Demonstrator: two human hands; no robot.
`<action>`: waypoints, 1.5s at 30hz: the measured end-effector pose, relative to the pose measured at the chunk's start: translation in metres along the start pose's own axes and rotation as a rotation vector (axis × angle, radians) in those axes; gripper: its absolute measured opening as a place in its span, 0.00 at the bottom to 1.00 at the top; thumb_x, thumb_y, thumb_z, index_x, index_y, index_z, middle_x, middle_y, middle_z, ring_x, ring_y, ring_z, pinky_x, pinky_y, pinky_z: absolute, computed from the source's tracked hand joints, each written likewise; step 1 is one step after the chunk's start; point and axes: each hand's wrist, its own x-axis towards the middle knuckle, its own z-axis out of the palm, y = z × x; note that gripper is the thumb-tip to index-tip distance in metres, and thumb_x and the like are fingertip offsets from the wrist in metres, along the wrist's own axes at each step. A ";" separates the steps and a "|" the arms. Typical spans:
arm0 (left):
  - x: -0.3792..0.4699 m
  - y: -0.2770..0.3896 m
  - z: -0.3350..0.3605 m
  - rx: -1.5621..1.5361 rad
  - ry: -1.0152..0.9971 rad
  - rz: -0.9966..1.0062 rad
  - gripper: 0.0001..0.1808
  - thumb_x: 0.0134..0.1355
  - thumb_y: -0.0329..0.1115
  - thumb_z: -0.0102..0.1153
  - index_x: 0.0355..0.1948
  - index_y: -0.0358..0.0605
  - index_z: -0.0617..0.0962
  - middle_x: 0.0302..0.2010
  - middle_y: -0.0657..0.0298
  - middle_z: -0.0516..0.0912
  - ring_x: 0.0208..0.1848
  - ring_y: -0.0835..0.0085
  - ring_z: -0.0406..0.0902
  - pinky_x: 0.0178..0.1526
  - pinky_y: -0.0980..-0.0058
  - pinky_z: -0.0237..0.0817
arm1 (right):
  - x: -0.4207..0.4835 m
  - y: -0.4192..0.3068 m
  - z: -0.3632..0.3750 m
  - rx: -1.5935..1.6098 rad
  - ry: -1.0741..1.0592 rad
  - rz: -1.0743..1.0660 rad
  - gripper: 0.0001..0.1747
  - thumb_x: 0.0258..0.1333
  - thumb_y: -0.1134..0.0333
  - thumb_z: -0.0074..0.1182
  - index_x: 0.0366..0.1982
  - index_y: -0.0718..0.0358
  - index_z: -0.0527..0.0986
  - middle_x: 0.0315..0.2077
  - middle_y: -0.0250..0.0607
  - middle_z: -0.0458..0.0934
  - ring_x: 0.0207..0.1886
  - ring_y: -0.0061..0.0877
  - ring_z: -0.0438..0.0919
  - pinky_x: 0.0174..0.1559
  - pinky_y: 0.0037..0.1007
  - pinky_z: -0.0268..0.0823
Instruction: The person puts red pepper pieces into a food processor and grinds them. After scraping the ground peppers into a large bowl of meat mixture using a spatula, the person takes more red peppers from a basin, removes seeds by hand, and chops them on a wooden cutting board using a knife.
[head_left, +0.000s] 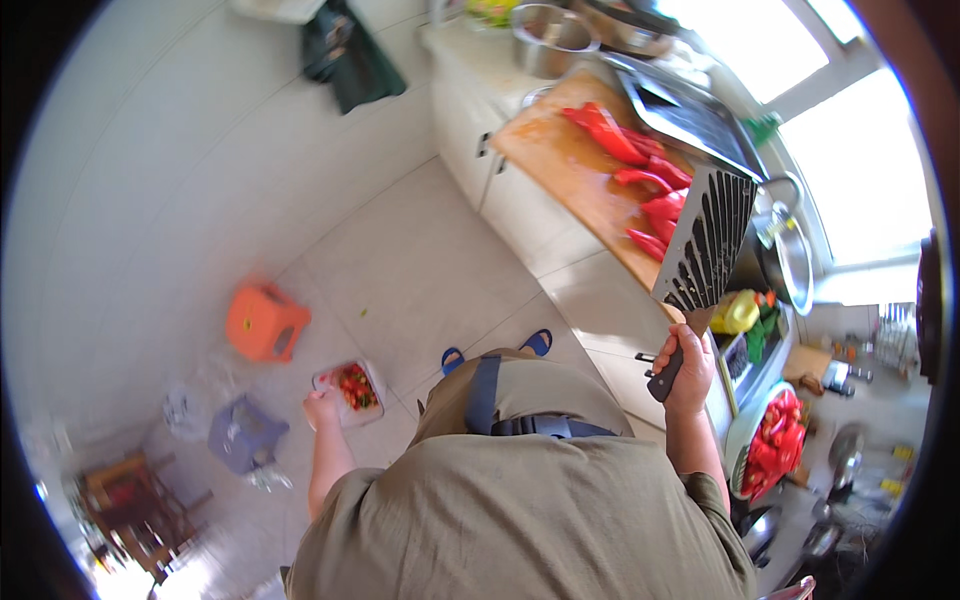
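Note:
My right hand (688, 364) grips the dark handle of a broad slotted metal blade (709, 240), a cleaver or turner, held upright beside the worktop edge. Black slots and small bits of food show on the blade. My left hand (322, 409) holds the rim of a shallow rectangular container (381, 390) with chopped red and green pieces (358, 386) in it, out to my left above the floor. Whole red peppers (607, 135) lie on a wooden cutting board (547, 146), partly hidden behind the blade.
An orange plastic stool (259, 322) and a grey-blue stool (244, 435) stand on the floor at left. A basin of red peppers (776, 442), a sink area, knives (847, 379), a metal tray (686, 112) and a steel pot (551, 45) line the counter.

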 end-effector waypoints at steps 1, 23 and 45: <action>-0.007 0.035 0.004 -0.067 -0.011 0.052 0.16 0.53 0.44 0.67 0.32 0.40 0.87 0.34 0.48 0.88 0.38 0.51 0.85 0.44 0.58 0.75 | 0.003 0.000 -0.011 -0.037 0.047 -0.032 0.10 0.66 0.64 0.55 0.36 0.66 0.75 0.20 0.34 0.74 0.17 0.19 0.71 0.20 0.24 0.67; -0.349 0.659 0.114 0.641 -0.142 2.072 0.61 0.41 0.68 0.71 0.72 0.49 0.65 0.75 0.53 0.59 0.79 0.56 0.49 0.76 0.38 0.27 | 0.104 0.017 -0.150 -0.238 0.140 0.183 0.08 0.62 0.68 0.61 0.30 0.64 0.76 0.19 0.29 0.75 0.18 0.15 0.72 0.22 0.23 0.66; -0.331 0.726 0.107 0.721 -0.563 1.943 0.60 0.44 0.60 0.75 0.73 0.45 0.61 0.66 0.51 0.67 0.68 0.51 0.63 0.68 0.55 0.56 | 0.124 0.021 -0.097 -0.550 0.345 0.032 0.13 0.55 0.63 0.64 0.28 0.65 0.77 0.25 0.51 0.78 0.29 0.45 0.77 0.34 0.41 0.69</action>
